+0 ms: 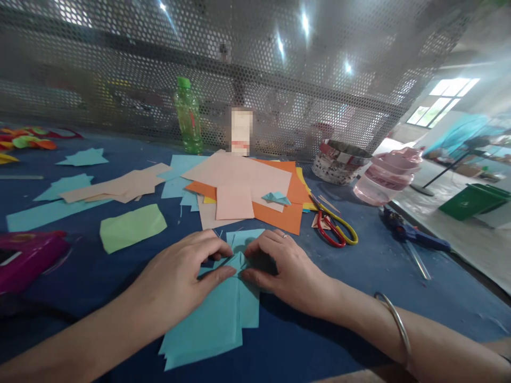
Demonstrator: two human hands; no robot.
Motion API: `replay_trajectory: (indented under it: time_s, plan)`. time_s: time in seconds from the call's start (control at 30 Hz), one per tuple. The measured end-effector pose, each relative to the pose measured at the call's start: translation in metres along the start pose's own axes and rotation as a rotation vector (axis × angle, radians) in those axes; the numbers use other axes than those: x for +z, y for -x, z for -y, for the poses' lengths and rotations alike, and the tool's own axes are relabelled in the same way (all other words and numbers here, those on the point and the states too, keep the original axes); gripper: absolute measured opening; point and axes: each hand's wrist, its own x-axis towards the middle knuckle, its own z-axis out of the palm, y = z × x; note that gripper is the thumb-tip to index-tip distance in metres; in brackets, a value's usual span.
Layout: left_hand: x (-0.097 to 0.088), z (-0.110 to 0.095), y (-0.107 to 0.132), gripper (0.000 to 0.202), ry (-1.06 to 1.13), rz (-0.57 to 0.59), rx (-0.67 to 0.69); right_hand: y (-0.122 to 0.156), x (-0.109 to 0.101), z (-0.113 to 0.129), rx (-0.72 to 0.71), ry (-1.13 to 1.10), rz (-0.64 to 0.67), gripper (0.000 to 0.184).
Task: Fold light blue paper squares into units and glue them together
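Note:
Between my two hands is a small folded piece of blue paper [239, 261], with creases showing. My left hand [181, 274] pinches its left side between thumb and fingers. On the other side, the thumb and fingers of my right hand [281, 263] close on it too. Beneath them lie several larger sheets of blue paper [203, 330], overlapping on the table. A small folded blue paper shape [277, 198] rests farther off on the pink sheets [235, 199]. Scissors [335, 226] with red and yellow handles lie beyond my right hand.
Orange sheets [279, 215] lie under the pink ones. A green sheet [133, 227], pink strips [115, 186] and a magenta device [32, 258] are at left. A green bottle [187, 117] stands behind. To the right are a paper-covered pot [339, 162], a pink bottle [385, 178] and a glue gun [415, 234].

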Motion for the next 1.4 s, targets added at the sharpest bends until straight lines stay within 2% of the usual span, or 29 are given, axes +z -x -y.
replay_trajectory:
  time_s: [0.13,0.23,0.33,0.47,0.6,0.73,0.87,0.93,1.17,1.4]
  plan:
    - [0.001,0.0,-0.001,0.03,0.04,-0.007,0.023,0.0,0.0,-0.001,-0.035,-0.012,0.002,0.016]
    - [0.003,0.002,0.001,0.024,0.086,-0.058,0.061,0.001,0.001,-0.001,-0.072,-0.041,-0.018,0.018]
    - [0.003,0.003,0.002,0.018,0.098,-0.083,0.066,0.002,0.001,0.0,-0.051,-0.039,-0.04,0.017]
    - [0.002,-0.001,0.004,0.013,0.089,-0.059,0.055,0.002,0.001,0.0,-0.026,-0.012,-0.052,0.038]
    - [0.004,-0.001,0.005,0.007,0.099,-0.094,0.108,0.002,0.002,-0.003,-0.129,0.018,-0.036,0.009]
    - [0.006,0.001,0.006,0.016,0.126,-0.122,0.153,0.004,0.004,-0.007,-0.225,0.04,-0.133,0.012]
    - [0.005,0.002,0.005,0.017,0.066,-0.15,0.34,0.005,0.004,-0.011,-0.296,0.152,-0.172,0.006]
    - [0.005,0.002,0.006,0.018,0.037,-0.17,0.385,0.005,0.004,-0.012,-0.33,0.202,-0.18,0.006]
    - [0.008,0.003,0.008,0.021,0.06,-0.188,0.381,0.008,0.002,-0.011,-0.436,0.365,-0.212,0.015]
    - [0.008,0.001,0.007,0.025,0.041,-0.181,0.337,0.007,0.003,-0.011,-0.388,0.39,-0.157,0.018]
